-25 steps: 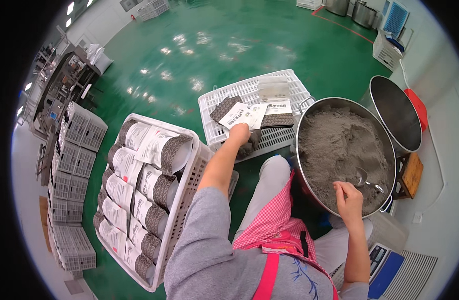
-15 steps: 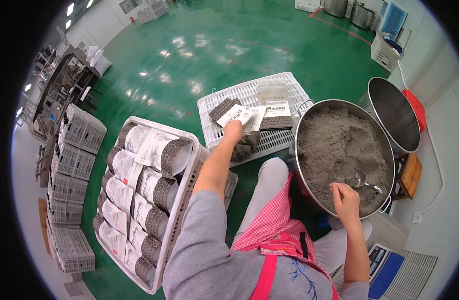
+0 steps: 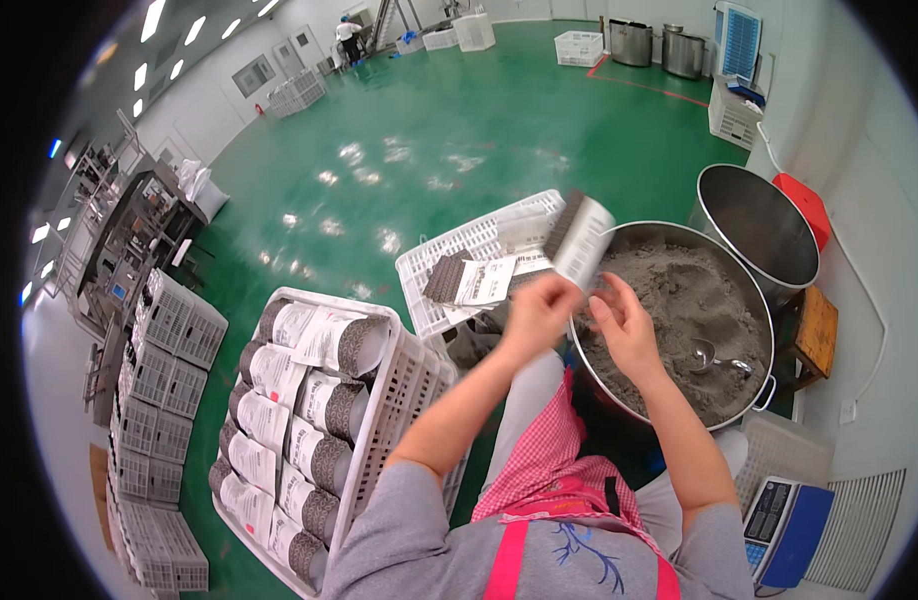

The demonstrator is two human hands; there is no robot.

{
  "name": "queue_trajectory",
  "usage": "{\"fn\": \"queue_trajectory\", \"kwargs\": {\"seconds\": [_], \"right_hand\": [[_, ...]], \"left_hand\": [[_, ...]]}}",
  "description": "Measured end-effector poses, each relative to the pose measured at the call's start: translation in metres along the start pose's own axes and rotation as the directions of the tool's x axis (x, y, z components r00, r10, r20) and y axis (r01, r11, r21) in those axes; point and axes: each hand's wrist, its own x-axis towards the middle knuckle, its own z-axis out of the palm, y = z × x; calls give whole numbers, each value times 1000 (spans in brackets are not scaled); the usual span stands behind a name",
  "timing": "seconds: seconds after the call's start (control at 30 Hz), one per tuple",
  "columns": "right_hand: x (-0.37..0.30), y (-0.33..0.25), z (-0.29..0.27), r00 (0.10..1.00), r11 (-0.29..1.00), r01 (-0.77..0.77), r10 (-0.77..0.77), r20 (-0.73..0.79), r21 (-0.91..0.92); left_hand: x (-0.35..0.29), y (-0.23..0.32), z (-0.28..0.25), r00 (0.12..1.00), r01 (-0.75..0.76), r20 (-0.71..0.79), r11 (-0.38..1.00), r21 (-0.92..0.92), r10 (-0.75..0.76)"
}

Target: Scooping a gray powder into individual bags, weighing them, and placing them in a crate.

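My left hand [image 3: 541, 312] pinches the end of a printed pouch [image 3: 583, 244], white with a dark patterned band, smeared by motion. The pouch is held up between the white crate and the pot. Beside it my right hand [image 3: 627, 330] has its fingers apart, close to the pouch and over the pot's near left rim. The large steel pot [image 3: 766, 405] holds grey powder [image 3: 669, 290], and a metal scoop [image 3: 717, 358] lies on the powder. Flat pouches [image 3: 484, 282] lie on the white crate [image 3: 417, 272] ahead of me.
At my left stands a white crate [image 3: 384, 410] of filled pouches [image 3: 307, 450]. An empty steel pot [image 3: 759, 225] stands behind the powder pot, beside a wooden stool [image 3: 817, 330]. A blue scale [image 3: 797, 535] is at the lower right. Far off, a person [image 3: 349, 38] stands near crates.
My left hand has lifted a pouch off the crate and brought it right. My right hand has risen from over the powder to meet it. The view has tilted up.
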Motion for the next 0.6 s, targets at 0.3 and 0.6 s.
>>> {"fn": "queue_trajectory", "kwargs": {"seconds": [0.3, 0.6], "right_hand": [[-56, -15, -64, 971, 994, -61, 81, -225, 94], [-62, -23, -103, 857, 983, 58, -137, -496, -172]], "left_hand": [[-34, 37, 104, 980, -64, 162, 954, -293, 116], [-56, 70, 141, 725, -688, 76, 714, 129, 684]]}}
